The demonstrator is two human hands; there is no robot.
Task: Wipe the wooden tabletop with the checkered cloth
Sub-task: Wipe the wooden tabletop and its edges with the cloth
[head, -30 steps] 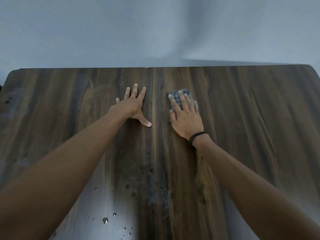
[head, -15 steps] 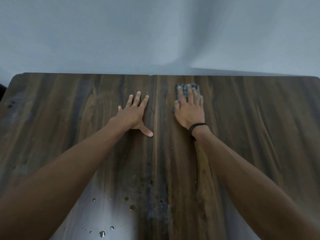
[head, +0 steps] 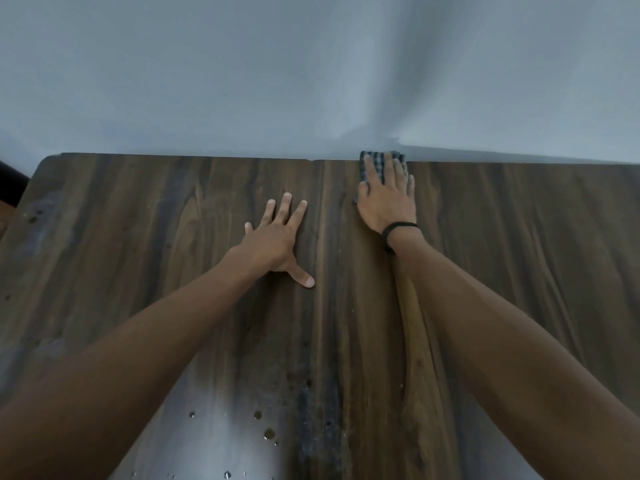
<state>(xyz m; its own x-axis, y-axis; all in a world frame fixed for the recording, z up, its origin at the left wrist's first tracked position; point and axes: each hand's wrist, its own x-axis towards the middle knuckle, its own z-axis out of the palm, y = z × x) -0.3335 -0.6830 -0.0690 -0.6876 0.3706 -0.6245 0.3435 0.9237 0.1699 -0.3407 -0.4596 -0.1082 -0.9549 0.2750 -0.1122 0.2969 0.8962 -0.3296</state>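
Head view, looking down over both forearms. The wooden desk (head: 138,237) fills the lower part of the frame, its dark grain running from near edge to far edge, and its far edge meets a pale grey wall (head: 242,81). A narrow seam (head: 318,306) between two boards runs down the middle of the desk.

The checkered cloth (head: 375,164), folded small and patterned in dark and light squares, lies at the far edge of the desk, just right of the seam, with its far border reaching the line where desk and wall meet. The right hand (head: 386,199) lies flat on top of it, palm down and fingers straight, pressing the cloth to the wood rather than gripping it; only the far part of the cloth shows beyond the fingers. A black band (head: 398,228) circles the right wrist.

The left hand (head: 273,237) rests palm down on bare wood just left of the seam, nearer than the right hand, fingers spread and relaxed, thumb angled toward the seam, holding nothing.

Scattered droplets (head: 266,433) and a glossy reflection mark the near edge, left of the seam. A dark object (head: 10,181), too little shown to identify, sits beyond the far left corner.
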